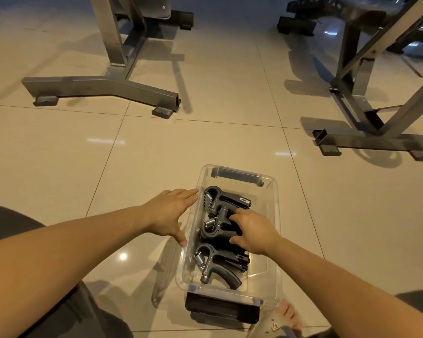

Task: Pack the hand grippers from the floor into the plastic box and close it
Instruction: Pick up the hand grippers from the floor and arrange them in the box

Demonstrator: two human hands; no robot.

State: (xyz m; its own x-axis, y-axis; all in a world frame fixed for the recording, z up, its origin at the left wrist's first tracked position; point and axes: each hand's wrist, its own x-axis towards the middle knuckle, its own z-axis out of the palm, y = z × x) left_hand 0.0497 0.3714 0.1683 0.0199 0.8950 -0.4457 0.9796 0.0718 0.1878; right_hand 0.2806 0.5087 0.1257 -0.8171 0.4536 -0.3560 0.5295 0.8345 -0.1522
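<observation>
Left forearm (71,240): bare and nearest the camera, stretched out toward the left side of the plastic box (275,215).
Floor (59,167): glossy beige tiles under the plastic box and on every side of it.
Metal frames: one grey frame (100,86) stands well beyond the box to its far left, and a darker frame (376,140) stands beyond it to the far right.
Right forearm (340,272): bare, angled in over the box's near right corner.
Plastic box: clear and lidless, lying lengthwise away from the person, with a black clasp (221,311) at its near end and another (237,175) at its far end.
Left hand (167,213): flat and spread wide, fingers straight, fingertips and thumb touching the box's left wall from outside, holding nothing.
Right hand (252,231): inside the box, fingers and thumb curled round the handles of the middle hand gripper (215,231).
Hand grippers: three black ones with metal springs all lie in the box, with the far hand gripper (220,197) beyond the middle one and the near hand gripper (217,267) toward the near end.
Foot (288,315): bare toes just beside the box's near right corner.
</observation>
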